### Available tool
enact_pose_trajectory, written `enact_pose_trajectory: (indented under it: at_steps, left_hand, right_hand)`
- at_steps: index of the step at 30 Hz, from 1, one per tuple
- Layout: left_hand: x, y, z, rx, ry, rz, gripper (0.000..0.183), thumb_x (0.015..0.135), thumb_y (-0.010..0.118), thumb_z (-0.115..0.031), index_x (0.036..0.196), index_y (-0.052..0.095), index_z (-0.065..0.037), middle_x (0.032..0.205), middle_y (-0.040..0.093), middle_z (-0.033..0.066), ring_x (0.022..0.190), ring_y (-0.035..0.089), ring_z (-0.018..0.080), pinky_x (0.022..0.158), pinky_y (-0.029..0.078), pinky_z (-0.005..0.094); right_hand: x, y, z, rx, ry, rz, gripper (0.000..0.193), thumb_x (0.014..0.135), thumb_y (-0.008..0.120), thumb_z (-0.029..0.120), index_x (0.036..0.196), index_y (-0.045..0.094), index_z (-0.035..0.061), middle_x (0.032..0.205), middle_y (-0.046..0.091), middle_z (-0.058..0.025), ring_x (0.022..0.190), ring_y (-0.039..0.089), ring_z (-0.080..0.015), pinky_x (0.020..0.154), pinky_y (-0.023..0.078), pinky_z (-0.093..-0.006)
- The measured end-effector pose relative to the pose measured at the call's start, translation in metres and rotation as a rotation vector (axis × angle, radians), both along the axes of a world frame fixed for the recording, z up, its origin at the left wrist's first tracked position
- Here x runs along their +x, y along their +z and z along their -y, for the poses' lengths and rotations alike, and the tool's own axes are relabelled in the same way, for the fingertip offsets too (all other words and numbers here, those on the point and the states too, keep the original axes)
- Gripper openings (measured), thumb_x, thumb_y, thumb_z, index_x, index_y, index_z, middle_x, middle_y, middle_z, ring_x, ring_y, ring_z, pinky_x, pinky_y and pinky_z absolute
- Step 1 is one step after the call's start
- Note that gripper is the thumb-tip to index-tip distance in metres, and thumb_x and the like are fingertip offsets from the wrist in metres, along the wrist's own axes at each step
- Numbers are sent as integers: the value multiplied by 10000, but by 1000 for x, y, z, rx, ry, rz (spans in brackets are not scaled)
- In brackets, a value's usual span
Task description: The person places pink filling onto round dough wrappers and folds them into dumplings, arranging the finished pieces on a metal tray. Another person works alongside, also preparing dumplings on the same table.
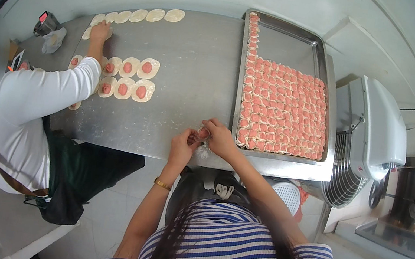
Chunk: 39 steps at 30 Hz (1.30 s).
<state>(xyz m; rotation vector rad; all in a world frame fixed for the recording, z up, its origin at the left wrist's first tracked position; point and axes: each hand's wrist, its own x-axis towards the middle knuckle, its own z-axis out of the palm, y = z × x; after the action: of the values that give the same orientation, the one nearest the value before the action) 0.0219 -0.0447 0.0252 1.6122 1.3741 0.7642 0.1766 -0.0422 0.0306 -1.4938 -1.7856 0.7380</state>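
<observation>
Between my two hands, at the front edge of the steel table, is a small open-topped dumpling with pink filling showing. My left hand pinches it from the left, and my right hand grips it from the right; the fingers partly cover it. Close by on the right lies a deep metal tray, packed over its near part with rows of finished dumplings and a single column along its left side. To the left, round dough wrappers topped with pink filling lie in rows.
A co-worker on the left reaches a hand over plain wrappers along the back of the table. Flour dusts the surface. A white mixer with a wire guard stands at right; a white perforated stool is below.
</observation>
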Motion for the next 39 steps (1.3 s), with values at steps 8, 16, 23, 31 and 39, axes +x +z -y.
enact_pose_trajectory:
  at_steps: [8, 16, 23, 31, 39]
  left_hand:
    - [1, 1, -2, 37, 6, -47, 150, 763, 671, -24, 900, 620, 8, 768, 663, 139, 709, 663, 234, 646, 503, 322]
    - [-24, -28, -14, 39, 111, 26, 175, 771, 638, -10, 946, 627, -2, 772, 657, 100, 659, 625, 170, 626, 488, 275]
    - [-61, -28, -39, 246, 468, -148, 159, 808, 570, -23, 963, 585, 6, 818, 587, 104, 676, 547, 182, 615, 443, 282]
    - [-52, -26, -46, 305, 474, -294, 118, 829, 557, -54, 926, 565, 14, 849, 545, 126, 729, 538, 249, 648, 439, 329]
    - [-55, -33, -45, 285, 517, -336, 109, 850, 551, -77, 915, 565, 9, 864, 560, 133, 746, 543, 261, 681, 445, 338]
  right_hand:
    - [3, -4, -5, -50, 111, 110, 246, 722, 561, -14, 958, 594, 44, 971, 555, -138, 892, 560, -365, 765, 462, -427]
    - [17, -9, -19, -104, 245, 39, 235, 714, 584, -38, 939, 618, 24, 905, 579, -116, 801, 609, -297, 708, 493, -396]
    - [119, 55, -113, -219, -179, -165, 311, 699, 697, 95, 1006, 656, 62, 894, 657, -102, 768, 637, -205, 711, 506, -307]
    - [240, 26, -248, -46, -323, 164, 306, 665, 675, 68, 970, 682, 93, 822, 675, -123, 719, 649, -253, 674, 509, -346]
    - [246, -8, -276, -174, -32, 329, 256, 695, 648, 112, 946, 698, 97, 862, 675, -149, 789, 647, -316, 726, 519, -370]
